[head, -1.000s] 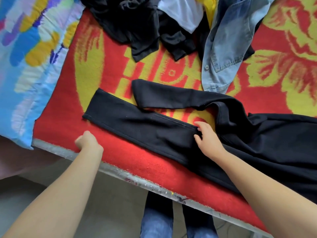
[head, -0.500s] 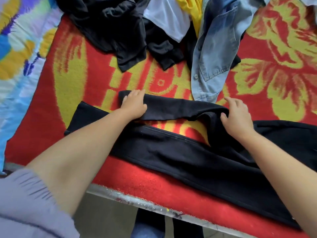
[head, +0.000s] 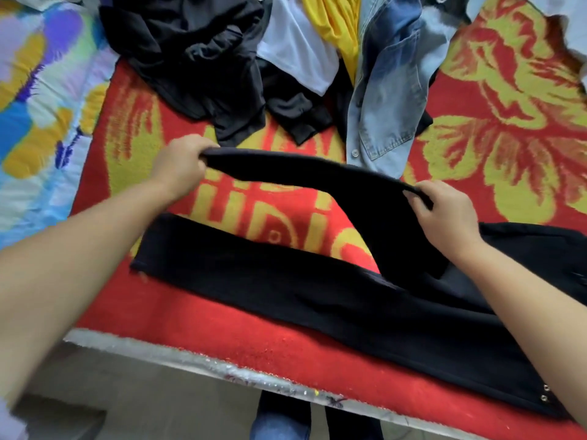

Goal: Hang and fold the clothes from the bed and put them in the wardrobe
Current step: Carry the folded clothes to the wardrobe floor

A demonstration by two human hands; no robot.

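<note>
On the red and yellow blanket (head: 508,128) near the bed's front edge, a pair of black trousers (head: 317,293) is lying spread out, and the person is now lifting its far leg clear of the blanket. Half a second ago that leg was lying flat with the left hand resting on its cuff end and the right hand pressing near the crotch; now the left hand (head: 181,166) is pinching the cuff end and the right hand (head: 444,214) is gripping the same leg further along, so the fabric is hanging in a curve between them. The near leg is staying flat, running along the blanket's front edge, with its waist end off under the right forearm. Further back the pile is sitting where it was: a black garment (head: 197,58), a white one (head: 295,55), a yellow one (head: 333,30) and a denim shirt (head: 390,90), just beyond the lifted leg. A multicoloured sheet (head: 38,106) is lying beside the blanket on the left
</note>
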